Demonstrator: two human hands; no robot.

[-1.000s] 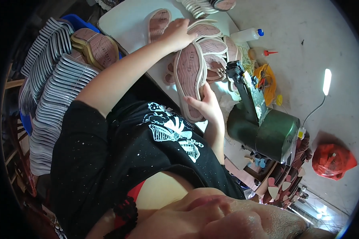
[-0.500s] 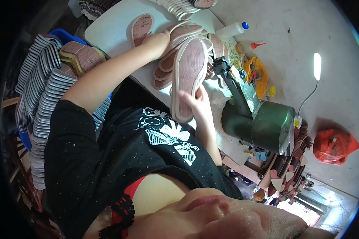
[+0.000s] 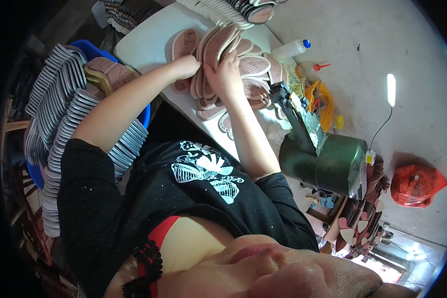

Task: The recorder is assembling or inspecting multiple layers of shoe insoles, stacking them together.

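A bundle of pink shoe insoles (image 3: 218, 43) stands on edge on the white table (image 3: 144, 42). My left hand (image 3: 186, 67) presses against the bundle's left side with its fingers curled around it. My right hand (image 3: 226, 75) grips the same bundle from the right, touching the left hand. More pink insoles (image 3: 253, 67) lie spread flat under and to the right of the hands, and one single insole (image 3: 184, 42) lies flat just left of the bundle.
A green machine (image 3: 328, 159) with a dark arm stands right of the table. Near it are a white squeeze bottle (image 3: 289, 49), a yellow basket (image 3: 320, 99), a small lamp (image 3: 391, 89) and a red bag (image 3: 414, 184). Grey sole stacks (image 3: 59, 114) and a blue tub (image 3: 97, 49) crowd the left.
My right hand has carried a pink insole from near my body up to the pile. Both hands now meet on the bundle of insoles.
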